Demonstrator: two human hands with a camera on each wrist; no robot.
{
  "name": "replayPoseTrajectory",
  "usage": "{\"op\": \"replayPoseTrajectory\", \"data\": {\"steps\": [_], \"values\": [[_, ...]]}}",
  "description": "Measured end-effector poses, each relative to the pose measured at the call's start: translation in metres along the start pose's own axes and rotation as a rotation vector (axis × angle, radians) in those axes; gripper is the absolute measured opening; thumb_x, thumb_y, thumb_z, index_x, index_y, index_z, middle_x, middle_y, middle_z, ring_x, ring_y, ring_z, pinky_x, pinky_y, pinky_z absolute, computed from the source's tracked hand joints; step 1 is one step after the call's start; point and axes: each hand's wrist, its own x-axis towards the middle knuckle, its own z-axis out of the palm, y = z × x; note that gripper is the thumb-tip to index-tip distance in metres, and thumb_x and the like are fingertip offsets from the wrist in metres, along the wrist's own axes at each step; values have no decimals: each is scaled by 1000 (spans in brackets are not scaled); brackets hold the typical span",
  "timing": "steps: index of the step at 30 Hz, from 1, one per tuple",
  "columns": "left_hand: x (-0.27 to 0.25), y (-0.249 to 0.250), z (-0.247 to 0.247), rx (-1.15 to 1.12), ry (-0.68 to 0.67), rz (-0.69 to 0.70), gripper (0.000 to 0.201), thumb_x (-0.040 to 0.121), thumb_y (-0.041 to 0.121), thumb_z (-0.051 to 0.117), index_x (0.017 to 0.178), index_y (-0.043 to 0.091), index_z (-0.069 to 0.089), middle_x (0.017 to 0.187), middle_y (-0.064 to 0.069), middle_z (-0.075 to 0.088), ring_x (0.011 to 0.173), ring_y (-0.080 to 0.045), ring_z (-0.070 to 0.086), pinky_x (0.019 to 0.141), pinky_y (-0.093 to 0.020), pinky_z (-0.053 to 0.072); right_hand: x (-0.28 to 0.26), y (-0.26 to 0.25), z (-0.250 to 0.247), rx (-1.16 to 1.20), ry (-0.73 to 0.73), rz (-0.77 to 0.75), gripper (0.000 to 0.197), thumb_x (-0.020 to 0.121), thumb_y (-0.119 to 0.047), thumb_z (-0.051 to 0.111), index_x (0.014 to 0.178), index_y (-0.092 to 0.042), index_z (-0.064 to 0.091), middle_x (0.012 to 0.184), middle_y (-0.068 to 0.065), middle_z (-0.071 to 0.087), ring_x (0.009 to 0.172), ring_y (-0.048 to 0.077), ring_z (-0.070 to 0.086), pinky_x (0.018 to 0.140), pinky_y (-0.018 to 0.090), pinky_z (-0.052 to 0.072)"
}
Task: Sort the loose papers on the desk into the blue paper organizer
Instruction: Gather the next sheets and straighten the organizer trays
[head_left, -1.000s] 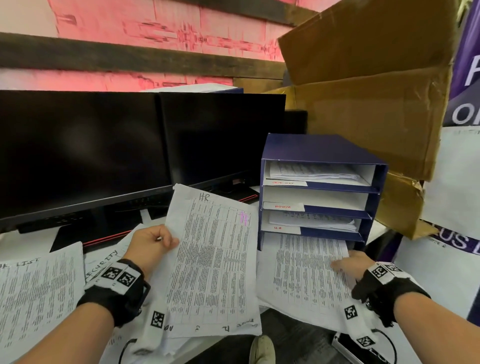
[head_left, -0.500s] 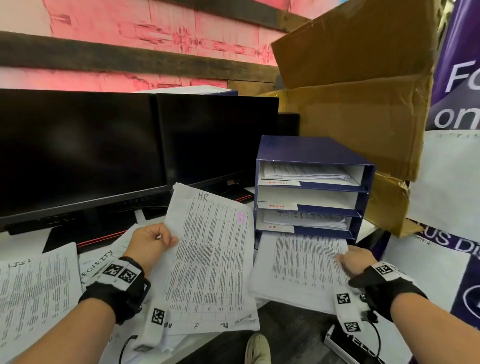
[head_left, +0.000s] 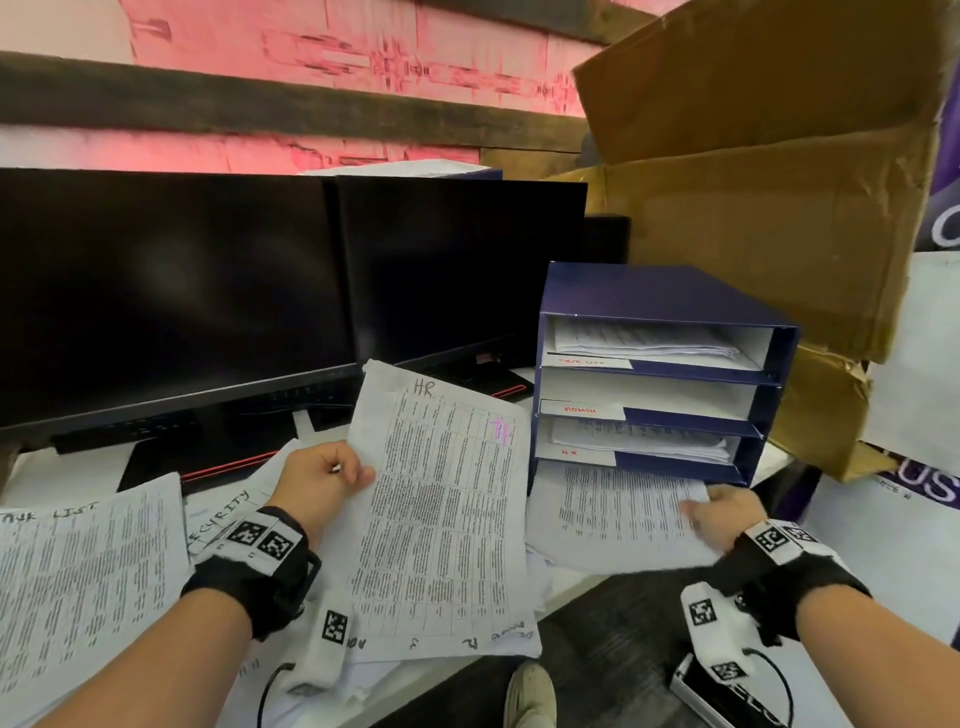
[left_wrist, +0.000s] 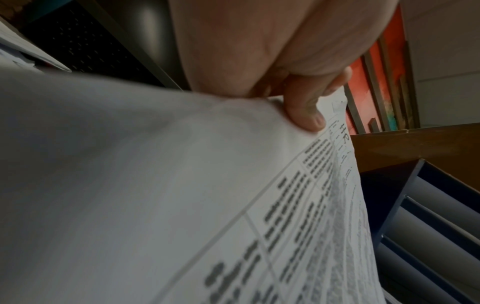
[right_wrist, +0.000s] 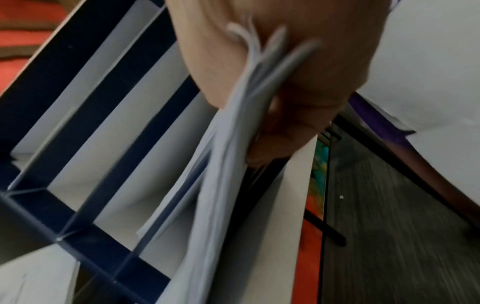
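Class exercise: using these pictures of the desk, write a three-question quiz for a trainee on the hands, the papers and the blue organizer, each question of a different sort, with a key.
1. True or false: the left hand grips the white printed sheet marked HR by its edge.
2. Which shelf of the blue three-shelf paper organizer shows no papers? A top, B middle, C bottom.
3. Fill in: the right hand holds a stack of white printed papers just in front of the organizer's ____ shelf.

Key
1. True: in the left wrist view a finger curls over that sheet's edge.
2. B, the one labelled ADMIN.
3. Bottom, the one labelled HR.
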Motion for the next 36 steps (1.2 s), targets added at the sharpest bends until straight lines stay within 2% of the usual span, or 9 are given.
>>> {"op": "replayPoseTrajectory", "data": {"steps": [5, 9, 14, 16, 20, 24, 29, 32, 36], "values": [[0, 1, 0, 14, -47, -4, 33, 83, -15, 58, 60, 3, 44, 49, 15, 61, 48, -2, 63, 47, -15, 51, -9, -10, 2, 83, -116, 117, 36, 94, -35, 55, 103, -1, 59, 80, 16, 58, 73, 30, 56, 71, 39, 50], [-3, 4, 2, -11, -12, -11, 35, 83, -15, 58, 58, 4, 43, 63, -1, 60, 63, -17, 61, 47, -17, 53, -16, -2, 1, 30, -289, 145, 14, 84, 1, 60, 94, 8, 52, 51, 14, 52, 36, 20, 50, 42, 23, 42], [-3, 4, 1, -1, -36, 4, 32, 83, -14, 59, 59, 3, 44, 52, 11, 62, 65, -17, 59, 48, -16, 52, -6, -6, -1, 406, -144, 156, 26, 95, 0, 50, 120, 4, 52, 74, 13, 55, 49, 20, 61, 38, 22, 49], [-1, 3, 0, 8, -39, 12, 32, 82, -13, 60, 58, 3, 45, 52, 9, 62, 65, -18, 60, 47, -17, 52, -10, -14, -6, 559, -176, 268, 10, 99, -4, 45, 101, 0, 53, 79, 20, 58, 46, 26, 63, 36, 27, 52], [3, -1, -2, 0, -34, 20, 35, 81, -15, 61, 56, 3, 44, 63, -1, 61, 64, -17, 62, 50, -19, 53, -9, -14, -5, 803, -187, 244, 12, 92, 4, 52, 103, 8, 54, 104, 27, 61, 75, 27, 63, 75, 38, 58], [7, -6, -4, 0, -54, 36, 36, 80, -15, 61, 54, 4, 46, 63, -2, 61, 68, -21, 63, 57, -26, 54, -12, -6, 9, 581, -185, 89, 38, 91, 8, 51, 128, 11, 46, 116, 30, 55, 81, 29, 60, 71, 36, 52], [7, -6, -10, -6, -103, 43, 54, 80, -15, 61, 39, 19, 49, 58, 4, 63, 69, -20, 65, 61, -29, 56, -23, -23, 8, 245, -105, 94, 30, 88, 3, 55, 116, 13, 54, 116, 31, 61, 72, 22, 61, 84, 48, 56], [5, 0, -11, -27, -117, 50, 56, 81, -15, 60, 39, 20, 48, 60, 1, 62, 69, -22, 65, 61, -33, 56, -46, -47, 0, -103, -246, 16, 31, 94, -17, 56, 120, -1, 56, 103, 19, 67, 81, 29, 68, 76, 43, 58], [-1, 12, -12, -91, -141, 23, 57, 83, -14, 56, 39, 20, 47, 71, -11, 56, 75, -29, 61, 73, -41, 53, -78, -66, 1, 2, -635, -172, 48, 91, -41, 59, 133, -19, 49, 118, 5, 63, 96, 23, 67, 76, 34, 56]]}}
